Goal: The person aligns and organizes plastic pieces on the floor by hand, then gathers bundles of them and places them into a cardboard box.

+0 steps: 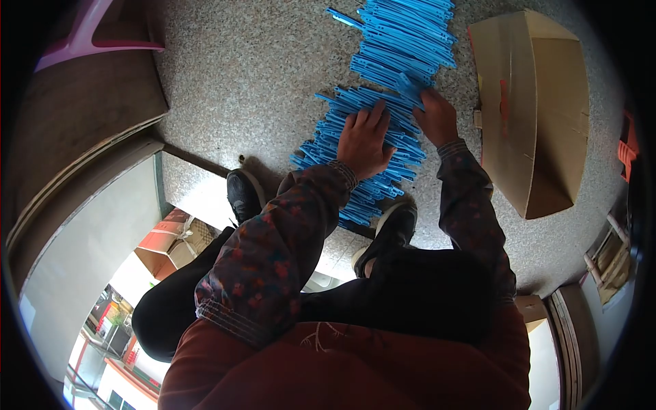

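Note:
Many thin blue plastic strips (pixel 406 41) with small holes near their ends lie in a long stack on the speckled floor. A looser heap of the same strips (pixel 379 188) continues toward my feet. My left hand (pixel 365 145) rests palm down on this nearer heap, its fingers stretched out over the strips. Just right of it, my right hand (pixel 437 117) pinches a few blue strips (pixel 410 87), smeared by motion, at the join between stack and heap. How many it holds I cannot tell.
An open cardboard box (pixel 509 109) stands close to my right hand. My shoes (pixel 244 193) flank the heap's near end. A pink plastic chair or stool part (pixel 89 41) is at upper left, above a brown panel (pixel 82 102). Something red (pixel 627 147) sits at far right.

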Demonstrator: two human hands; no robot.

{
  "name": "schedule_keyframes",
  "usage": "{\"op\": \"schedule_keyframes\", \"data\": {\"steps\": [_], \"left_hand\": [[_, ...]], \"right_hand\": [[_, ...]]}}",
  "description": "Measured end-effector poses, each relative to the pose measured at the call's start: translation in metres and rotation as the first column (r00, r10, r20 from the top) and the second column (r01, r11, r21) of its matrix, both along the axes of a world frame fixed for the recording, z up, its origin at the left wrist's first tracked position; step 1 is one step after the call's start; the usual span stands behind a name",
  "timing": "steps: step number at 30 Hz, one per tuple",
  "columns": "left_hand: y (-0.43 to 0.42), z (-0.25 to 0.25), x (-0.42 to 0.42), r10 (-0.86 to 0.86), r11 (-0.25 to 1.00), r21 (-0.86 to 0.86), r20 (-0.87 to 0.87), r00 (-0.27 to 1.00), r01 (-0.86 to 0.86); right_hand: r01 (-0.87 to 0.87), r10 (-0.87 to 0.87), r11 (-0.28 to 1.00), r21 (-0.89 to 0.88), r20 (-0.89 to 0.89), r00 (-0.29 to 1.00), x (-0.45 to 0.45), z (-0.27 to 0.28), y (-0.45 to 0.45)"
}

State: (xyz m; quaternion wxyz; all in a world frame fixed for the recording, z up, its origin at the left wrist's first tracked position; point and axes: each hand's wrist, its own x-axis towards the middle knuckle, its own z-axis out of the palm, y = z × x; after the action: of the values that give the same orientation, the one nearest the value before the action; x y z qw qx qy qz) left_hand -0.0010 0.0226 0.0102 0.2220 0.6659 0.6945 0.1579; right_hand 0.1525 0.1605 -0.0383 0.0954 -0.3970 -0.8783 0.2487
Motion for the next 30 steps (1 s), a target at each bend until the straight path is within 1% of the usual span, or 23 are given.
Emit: {"op": "schedule_keyframes", "data": {"steps": [2,5,8,9,11,12,15,17,18,19,20,22,23,26,28,30], "left_hand": [[-0.001,0.000,0.000,-0.017,0.999,-0.044,-0.011,1.000,0.017],[-0.007,-0.008,0.001,-0.019,0.999,0.040,-0.025,0.999,0.020],[-0.009,-0.009,0.003,-0.026,0.999,0.022,-0.044,0.999,0.027],[-0.010,-0.009,0.003,-0.029,1.000,0.009,-0.039,0.999,0.030],[-0.010,-0.009,0.002,-0.034,0.999,-0.014,-0.027,0.999,0.033],[-0.011,-0.008,0.003,-0.029,1.000,0.005,-0.022,0.999,0.029],[-0.008,-0.007,0.001,-0.018,0.999,0.049,-0.007,1.000,0.018],[-0.008,-0.003,0.001,-0.014,0.999,0.041,0.005,1.000,0.014],[-0.009,-0.004,0.001,-0.005,0.999,0.039,0.013,1.000,0.005],[-0.008,-0.005,0.001,0.001,0.999,0.038,0.022,1.000,-0.002],[-0.008,-0.006,0.001,0.007,0.999,0.038,0.029,1.000,-0.008],[-0.002,0.007,0.001,0.061,0.990,0.123,0.051,0.997,-0.067],[0.003,0.013,0.001,0.087,0.982,0.165,0.063,0.994,-0.096],[0.024,0.023,0.006,0.045,0.970,0.239,0.040,0.998,-0.053],[0.037,0.013,0.011,0.009,0.985,0.169,0.095,0.995,-0.025],[0.045,0.000,0.006,-0.026,0.996,0.088,0.129,0.991,0.015]], "right_hand": [[0.056,-0.057,0.998,-0.021,-0.039,0.998,0.002,0.010,0.003],[-0.004,0.003,1.000,-0.004,-0.138,0.990,-0.002,0.015,-0.007],[-0.174,0.176,0.984,0.030,-0.065,0.982,-0.010,0.005,-0.023],[-0.142,0.143,0.989,0.027,-0.053,0.988,-0.016,0.003,-0.028],[-0.176,0.176,0.984,0.036,0.014,0.984,-0.019,-0.002,-0.027],[-0.191,0.188,0.981,0.040,0.051,0.981,-0.019,-0.002,-0.025],[-0.090,0.090,0.996,0.007,0.080,0.993,-0.007,0.009,-0.019],[0.126,-0.147,0.975,-0.181,-0.108,0.983,-0.003,0.020,-0.013],[0.221,-0.278,0.933,-0.283,-0.178,0.944,0.000,0.027,-0.010],[0.276,-0.540,0.710,-0.648,-0.251,0.804,0.001,0.033,-0.010],[0.227,-0.630,0.639,-0.734,-0.331,0.703,0.002,0.027,-0.012],[0.068,-0.789,0.498,-0.865,-0.419,0.449,-0.003,0.015,-0.017],[-0.135,-0.964,0.184,-0.974,-0.206,0.171,-0.007,0.008,-0.017],[-0.391,-0.993,-0.031,-0.920,-0.015,0.114,-0.023,0.012,-0.032],[-0.315,-0.964,0.071,-0.946,-0.146,0.222,-0.027,0.014,-0.045],[-0.433,-0.987,-0.148,-0.889,0.106,0.122,-0.026,0.021,-0.047]]}}
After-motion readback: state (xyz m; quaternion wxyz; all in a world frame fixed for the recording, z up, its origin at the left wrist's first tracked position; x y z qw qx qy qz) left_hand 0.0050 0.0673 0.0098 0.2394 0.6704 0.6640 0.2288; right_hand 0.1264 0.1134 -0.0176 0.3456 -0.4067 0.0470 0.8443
